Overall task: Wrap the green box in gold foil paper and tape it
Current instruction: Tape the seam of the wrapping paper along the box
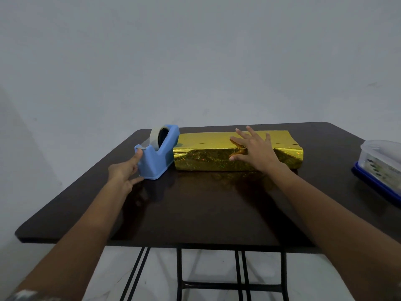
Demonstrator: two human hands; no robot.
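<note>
**R1:** Forearms, both bare, enter from the bottom edge and reach out over the desk (pixel 195 213). Position of the work piece?

**R2:** Foil-wrapped box (pixel 206 158) lies at the far middle of the desk, long side facing the viewer. Gold foil covers every face in view. A seam runs along the top, and the right end is creased.

**R1:** Right hand?

**R2:** Right hand (pixel 258 153) lies flat on the box, right of its middle. Fingers are spread wide over the top, with the thumb down on the front face. It presses; it does not grip.

**R1:** Left hand?

**R2:** Left hand (pixel 124 170) is at the near end of the blue tape dispenser (pixel 159 158). Fingers are extended up to the cutter, and the thumb is splayed apart along the foot. Nothing is held. Cannot tell whether a fingertip meets the tape end.

**R1:** Dispenser relative to the box?

**R2:** It stands at the box's left end, either touching it or just beside it; cannot tell which. Tape roll (pixel 156 135) sits upright in the cradle.

**R1:** Surroundings?

**R2:** Clear plastic container (pixel 379 157) on a blue base stands at the desk's right edge, well apart from the box and cut off by the frame. Black metal legs (pixel 179 274) show under the desk over a pale floor. Plain grey wall (pixel 195 61) is behind.
</note>
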